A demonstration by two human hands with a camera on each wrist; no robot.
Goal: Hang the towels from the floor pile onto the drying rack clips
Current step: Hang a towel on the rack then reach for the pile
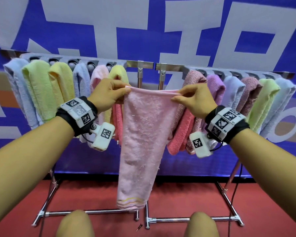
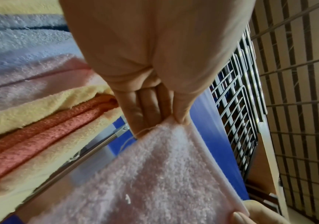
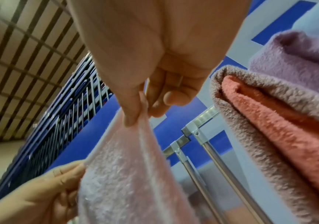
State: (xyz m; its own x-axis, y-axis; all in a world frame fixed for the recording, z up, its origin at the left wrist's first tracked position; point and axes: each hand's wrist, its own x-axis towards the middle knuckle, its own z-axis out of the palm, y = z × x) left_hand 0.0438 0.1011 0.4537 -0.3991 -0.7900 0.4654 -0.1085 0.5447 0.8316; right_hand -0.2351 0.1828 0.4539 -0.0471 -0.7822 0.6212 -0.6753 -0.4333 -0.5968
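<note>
I hold a pale pink towel (image 1: 143, 134) stretched by its top edge in front of the drying rack (image 1: 149, 65). My left hand (image 1: 125, 92) pinches the left corner, seen close as the left hand (image 2: 162, 121) on the towel (image 2: 154, 174). My right hand (image 1: 175, 96) pinches the right corner between thumb and forefinger, its other fingers loose; the right wrist view shows this right hand (image 3: 135, 119) on the towel (image 3: 128, 166). The towel hangs down nearly to the floor. The floor pile is out of view.
Several towels hang from clips on the left rail (image 1: 58, 93) and on the right rail (image 1: 237, 100). A bare gap with two upright posts (image 1: 150, 79) lies behind the pink towel. Rack feet (image 1: 143, 218) stand on the red floor, near my knees.
</note>
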